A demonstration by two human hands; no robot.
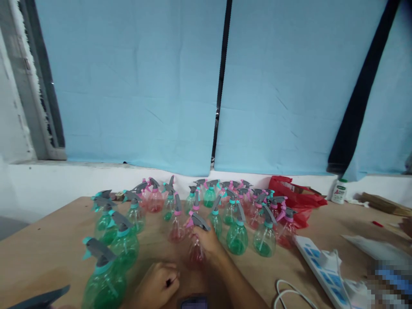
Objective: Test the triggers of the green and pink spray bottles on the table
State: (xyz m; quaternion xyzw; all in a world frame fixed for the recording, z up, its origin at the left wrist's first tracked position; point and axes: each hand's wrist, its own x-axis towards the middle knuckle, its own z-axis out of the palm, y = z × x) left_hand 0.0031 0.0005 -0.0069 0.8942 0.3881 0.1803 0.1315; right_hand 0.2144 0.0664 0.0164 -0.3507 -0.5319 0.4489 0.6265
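My right hand (208,241) is wrapped around the neck of a pink spray bottle (196,253) with a grey trigger head, standing on the wooden table (48,249). My left hand (157,284) rests low on the table in a loose fist, with something small and dark between its fingers. Around the hands stand several green and pink spray bottles (237,234) with grey trigger heads. A large green spray bottle (103,281) stands at the near left.
A red plastic bag (296,198) lies behind the bottles at the right. A white power strip (325,270) with a white cable (289,296) sits near right. A small white bottle (339,191) stands by the wall. Blue curtains (135,86) hang behind.
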